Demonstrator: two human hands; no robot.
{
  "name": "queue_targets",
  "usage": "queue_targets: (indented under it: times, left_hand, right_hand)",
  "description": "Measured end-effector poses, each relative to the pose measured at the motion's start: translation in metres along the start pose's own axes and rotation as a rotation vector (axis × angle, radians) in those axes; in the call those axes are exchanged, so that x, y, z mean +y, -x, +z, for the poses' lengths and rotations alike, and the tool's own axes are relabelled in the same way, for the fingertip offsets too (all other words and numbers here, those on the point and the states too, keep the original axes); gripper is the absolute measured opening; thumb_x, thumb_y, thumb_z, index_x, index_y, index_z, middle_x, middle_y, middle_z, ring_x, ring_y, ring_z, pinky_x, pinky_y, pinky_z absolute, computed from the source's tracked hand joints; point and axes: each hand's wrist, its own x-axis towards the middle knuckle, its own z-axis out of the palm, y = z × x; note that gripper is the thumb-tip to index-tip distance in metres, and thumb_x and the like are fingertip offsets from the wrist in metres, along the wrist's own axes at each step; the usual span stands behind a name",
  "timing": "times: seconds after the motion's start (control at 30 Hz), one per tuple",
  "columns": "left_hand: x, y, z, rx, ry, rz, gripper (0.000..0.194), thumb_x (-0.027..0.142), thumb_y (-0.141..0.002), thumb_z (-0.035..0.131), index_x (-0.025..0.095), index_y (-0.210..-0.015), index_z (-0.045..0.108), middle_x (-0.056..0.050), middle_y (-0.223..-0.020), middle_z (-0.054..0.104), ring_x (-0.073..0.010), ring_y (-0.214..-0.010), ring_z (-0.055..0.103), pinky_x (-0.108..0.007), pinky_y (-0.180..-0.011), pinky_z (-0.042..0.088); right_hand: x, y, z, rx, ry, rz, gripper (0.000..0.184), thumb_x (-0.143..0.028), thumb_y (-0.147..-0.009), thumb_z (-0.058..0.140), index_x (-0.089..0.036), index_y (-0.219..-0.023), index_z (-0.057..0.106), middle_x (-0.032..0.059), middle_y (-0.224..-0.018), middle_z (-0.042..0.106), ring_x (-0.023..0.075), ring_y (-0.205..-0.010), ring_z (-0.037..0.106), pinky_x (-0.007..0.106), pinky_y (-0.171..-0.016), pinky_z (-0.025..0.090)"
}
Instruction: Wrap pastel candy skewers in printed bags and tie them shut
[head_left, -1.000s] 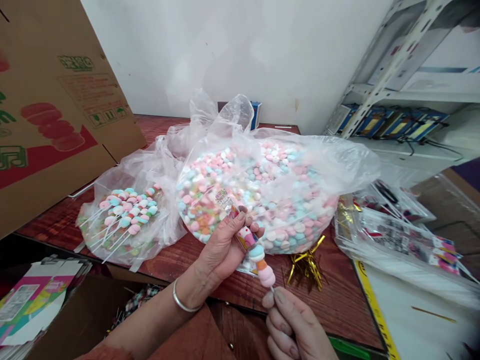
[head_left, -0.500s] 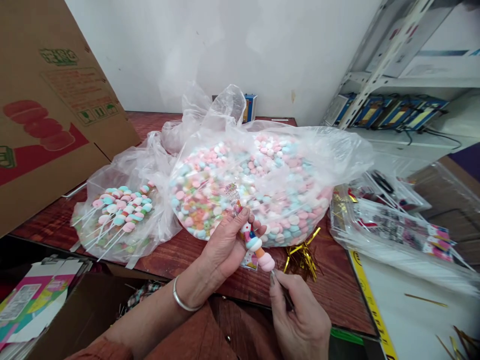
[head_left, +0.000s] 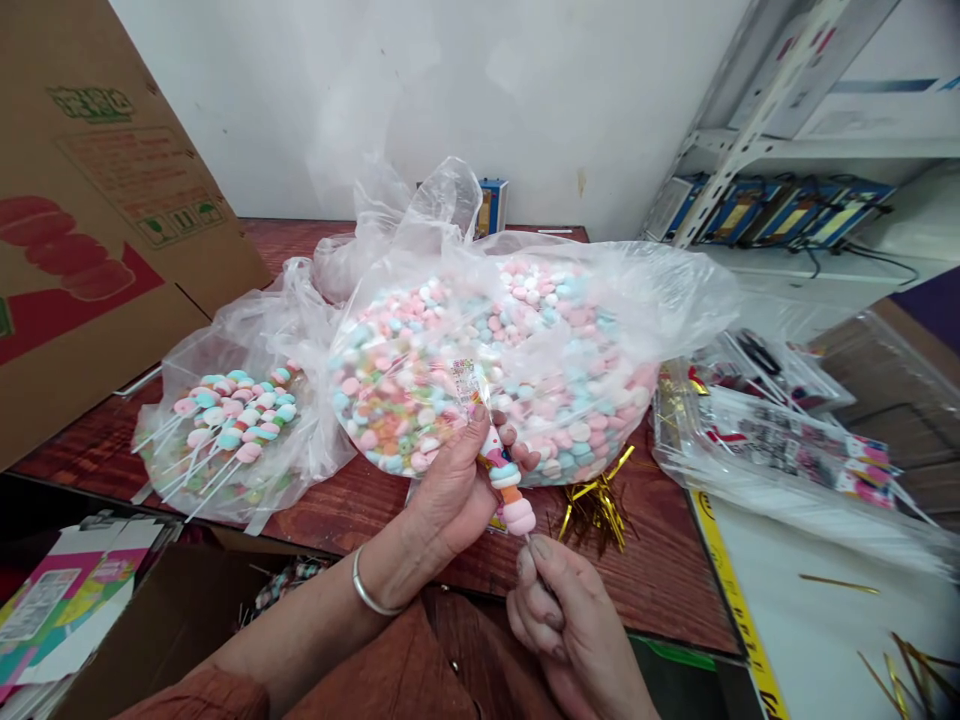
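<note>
My left hand (head_left: 457, 480) is closed around a marshmallow stick (head_left: 510, 495) with pink, orange, white and blue pieces. A clear printed wrapper (head_left: 466, 380) rises above its fingers, and the marshmallows' lower end is bare. Just below the bottom pink piece, my right hand (head_left: 566, 610) pinches the thin stick between thumb and forefinger. Something thin and dark shows among its fingers; I cannot make it out. Behind the hands lies a big clear bag of loose pastel marshmallows (head_left: 600, 410). Several finished marshmallow sticks (head_left: 240, 410) rest on another clear bag at the left.
Gold twist ties (head_left: 600, 505) lie on the red-brown table (head_left: 667, 570) near the right hand. Clear packaging bags (head_left: 787, 440) are piled at the right. A large cardboard box (head_left: 112, 230) stands at the left, and a white metal shelf (head_left: 810, 150) holds blue boxes.
My right hand has moved left and turned, its fingers now more curled under the stick. The marshmallow stick has shifted slightly left and up in my left hand. The view has shifted a little.
</note>
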Motion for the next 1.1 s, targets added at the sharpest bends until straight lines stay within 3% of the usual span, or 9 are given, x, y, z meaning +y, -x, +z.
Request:
queue_targets:
  times: [0.07, 0.2, 0.37, 0.43, 0.57, 0.63, 0.8, 0.93, 1.1]
  left_hand:
    - [0.0, 0.0, 0.001, 0.022, -0.001, 0.0, 0.023, 0.037, -0.091, 0.066, 0.015, -0.089, 0.06, 0.002, -0.073, 0.056, -0.0102, -0.063, 0.057, -0.034, -0.079, 0.057]
    - [0.002, 0.0, 0.003, 0.083, -0.001, -0.012, 0.025, 0.038, -0.088, 0.069, 0.016, -0.085, 0.057, 0.002, -0.072, 0.056, -0.0109, -0.063, 0.057, -0.031, -0.073, 0.055]
    - [-0.001, 0.001, 0.003, 0.125, -0.017, -0.006, 0.03, 0.042, -0.084, 0.073, 0.017, -0.081, 0.056, 0.002, -0.07, 0.056, -0.0105, -0.06, 0.055, -0.027, -0.067, 0.053]
    - [-0.003, 0.001, 0.002, 0.118, -0.016, -0.015, 0.032, 0.044, -0.083, 0.073, 0.017, -0.082, 0.056, 0.002, -0.071, 0.057, -0.0108, -0.061, 0.056, -0.027, -0.067, 0.053]
    - [-0.006, 0.0, -0.002, 0.081, -0.005, -0.024, 0.032, 0.045, -0.085, 0.07, 0.017, -0.083, 0.057, 0.001, -0.071, 0.057, -0.0114, -0.062, 0.058, -0.027, -0.068, 0.053]
    - [-0.005, 0.001, -0.003, 0.076, 0.003, -0.048, 0.032, 0.046, -0.086, 0.069, 0.017, -0.084, 0.057, 0.001, -0.07, 0.057, -0.0117, -0.061, 0.057, -0.029, -0.068, 0.054]
    - [-0.003, 0.001, -0.004, 0.051, 0.03, -0.123, 0.033, 0.048, -0.089, 0.065, 0.016, -0.083, 0.058, 0.001, -0.069, 0.057, -0.013, -0.06, 0.058, -0.032, -0.07, 0.055]
    - [-0.006, 0.002, -0.001, 0.078, 0.0, -0.069, 0.034, 0.049, -0.088, 0.066, 0.016, -0.084, 0.059, 0.0, -0.07, 0.058, -0.0124, -0.061, 0.058, -0.03, -0.068, 0.055]
    - [-0.016, 0.008, 0.004, 0.194, -0.019, 0.005, 0.034, 0.047, -0.082, 0.074, 0.016, -0.085, 0.06, 0.0, -0.073, 0.061, -0.0113, -0.063, 0.059, -0.027, -0.066, 0.054]
  right_hand:
    - [0.0, -0.001, 0.0, 0.009, 0.137, -0.074, 0.038, -0.053, -0.091, 0.06, -0.019, -0.075, 0.058, -0.0103, -0.051, 0.028, 0.0068, -0.045, 0.02, 0.021, -0.043, 0.021]
    - [0.004, -0.004, -0.008, 0.217, 0.817, -0.557, 0.028, -0.036, -0.096, 0.057, -0.018, -0.076, 0.063, -0.0008, -0.065, 0.055, 0.0117, -0.058, 0.048, 0.023, -0.055, 0.035]
    - [0.008, -0.01, -0.016, 0.423, 1.305, -1.08, 0.011, -0.017, -0.092, 0.06, -0.018, -0.09, 0.07, 0.0015, -0.065, 0.062, 0.0143, -0.06, 0.052, 0.027, -0.061, 0.037]
    - [0.009, -0.01, -0.014, 0.399, 1.211, -0.978, 0.012, -0.021, -0.093, 0.06, -0.018, -0.086, 0.069, 0.0017, -0.065, 0.062, 0.0138, -0.059, 0.051, 0.027, -0.06, 0.036]
    - [0.005, -0.007, -0.005, 0.137, 0.478, -0.301, 0.039, -0.05, -0.095, 0.056, -0.019, -0.072, 0.056, -0.0063, -0.052, 0.041, 0.008, -0.044, 0.033, 0.021, -0.043, 0.025]
    - [0.001, -0.006, -0.001, 0.05, 0.129, -0.08, 0.043, -0.056, -0.09, 0.061, -0.02, -0.07, 0.052, -0.0114, -0.048, 0.029, 0.0051, -0.04, 0.019, 0.02, -0.039, 0.018]
    - [-0.005, -0.003, 0.0, -0.051, -0.139, 0.045, 0.039, -0.049, -0.089, 0.065, -0.019, -0.067, 0.052, -0.0151, -0.043, 0.022, 0.0024, -0.034, 0.012, 0.02, -0.039, 0.022]
    - [0.0, -0.006, -0.002, -0.004, 0.068, -0.054, 0.039, -0.052, -0.093, 0.058, -0.02, -0.07, 0.053, -0.0128, -0.046, 0.025, 0.0051, -0.037, 0.017, 0.021, -0.04, 0.023]
    - [0.008, -0.014, -0.008, 0.319, 1.101, -0.871, 0.022, -0.027, -0.096, 0.057, -0.018, -0.078, 0.068, -0.0021, -0.058, 0.051, 0.0117, -0.054, 0.043, 0.026, -0.054, 0.03]
